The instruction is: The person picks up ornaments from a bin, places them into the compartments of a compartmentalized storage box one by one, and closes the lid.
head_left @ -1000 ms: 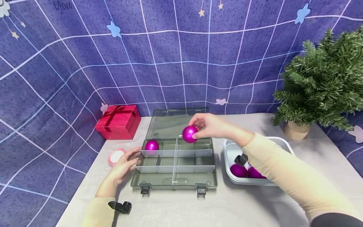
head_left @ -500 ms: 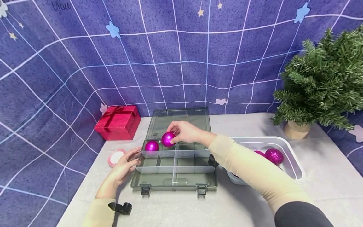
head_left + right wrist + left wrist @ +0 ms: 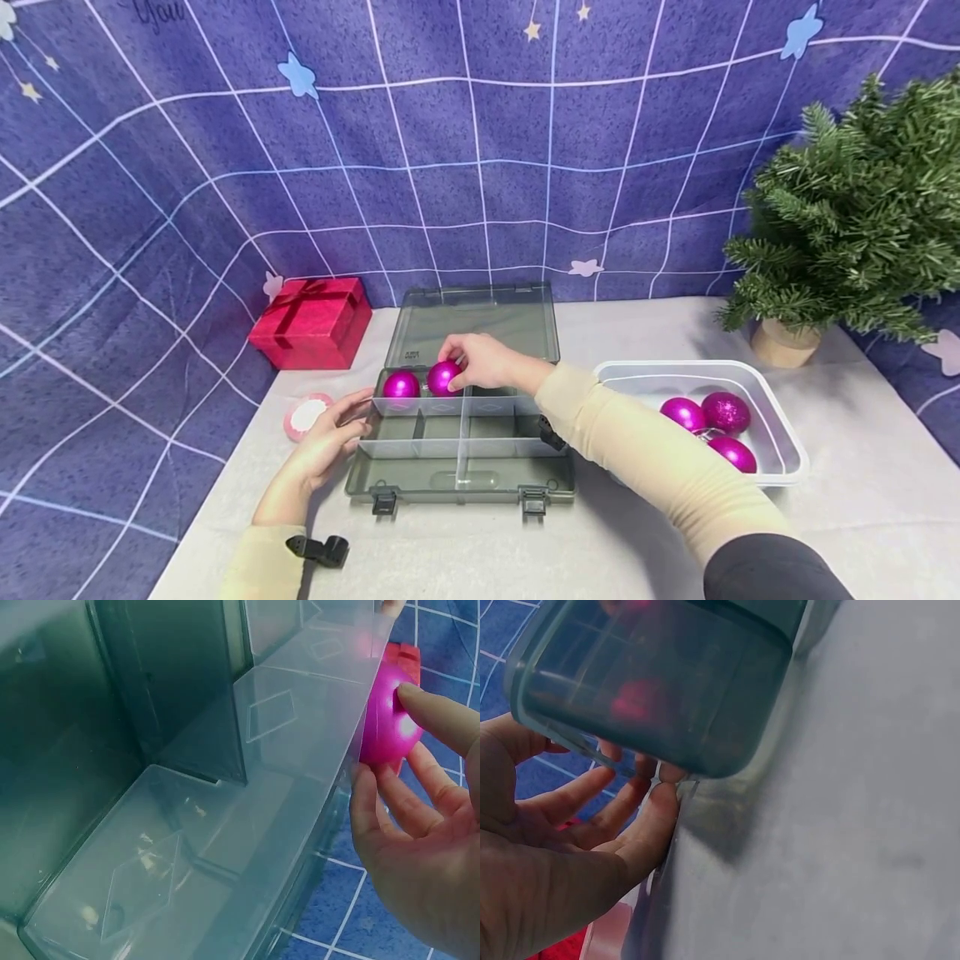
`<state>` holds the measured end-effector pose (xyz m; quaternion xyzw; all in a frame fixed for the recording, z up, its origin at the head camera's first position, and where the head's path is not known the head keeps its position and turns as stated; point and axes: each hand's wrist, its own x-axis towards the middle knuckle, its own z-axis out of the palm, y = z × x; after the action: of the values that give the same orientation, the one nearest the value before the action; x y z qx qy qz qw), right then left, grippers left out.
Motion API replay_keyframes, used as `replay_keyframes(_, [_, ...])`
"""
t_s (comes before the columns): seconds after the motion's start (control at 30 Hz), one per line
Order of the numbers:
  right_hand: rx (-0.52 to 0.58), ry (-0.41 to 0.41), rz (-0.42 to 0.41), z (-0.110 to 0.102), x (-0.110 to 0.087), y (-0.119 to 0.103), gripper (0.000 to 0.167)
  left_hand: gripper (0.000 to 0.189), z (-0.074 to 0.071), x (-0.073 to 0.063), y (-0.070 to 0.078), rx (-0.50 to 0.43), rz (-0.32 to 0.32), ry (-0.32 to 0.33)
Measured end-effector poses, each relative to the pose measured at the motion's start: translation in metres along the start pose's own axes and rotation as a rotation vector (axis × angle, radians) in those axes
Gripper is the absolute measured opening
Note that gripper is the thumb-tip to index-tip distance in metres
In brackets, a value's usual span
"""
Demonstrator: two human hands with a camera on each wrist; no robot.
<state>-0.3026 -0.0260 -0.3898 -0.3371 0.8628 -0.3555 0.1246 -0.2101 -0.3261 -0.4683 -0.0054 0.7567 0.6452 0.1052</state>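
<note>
My right hand (image 3: pixel 483 362) pinches a shiny magenta Christmas ball (image 3: pixel 444 378) between thumb and fingers, low at the back row of a grey see-through compartment box (image 3: pixel 459 504). In the right wrist view the held Christmas ball (image 3: pixel 390 724) sits behind a clear divider (image 3: pixel 300 697). Another magenta ball (image 3: pixel 401 387) lies in the back left compartment, just left of the held one. My left hand (image 3: pixel 330 442) rests against the box's left side; in the left wrist view the relaxed fingers (image 3: pixel 641 840) touch the box's edge. The box's lid (image 3: pixel 480 317) lies open behind it.
A white plastic basin (image 3: pixel 795 467) with several magenta balls stands to the right, partly hidden by my right sleeve. A red gift box (image 3: pixel 315 325) and a pink-edged roll (image 3: pixel 307 415) are at the left. A small artificial tree (image 3: pixel 847 225) stands back right.
My right hand has moved left and down with the ball, from above the back right compartments into the back left area beside the other ball. The left hand stays at the box.
</note>
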Motion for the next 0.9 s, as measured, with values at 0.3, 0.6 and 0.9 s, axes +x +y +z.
replay_keyframes(0.3, [-0.084, -0.012, -0.008, 0.0025, -0.0002, -0.0024, 0.038, 0.070, 0.0001, -0.0001, 0.0000, 0.006, 0.004, -0.001])
replay_keyframes(0.6, [-0.076, -0.020, 0.000, 0.0049, 0.0017, 0.0015, 0.038, 0.069, 0.0017, -0.0013, 0.0001, -0.004, 0.013, -0.005])
replay_keyframes(0.9, [-0.131, -0.054, 0.023, 0.0048, 0.0017, 0.0012, 0.023, 0.069, 0.0015, 0.0000, -0.0009, -0.002, 0.017, -0.003])
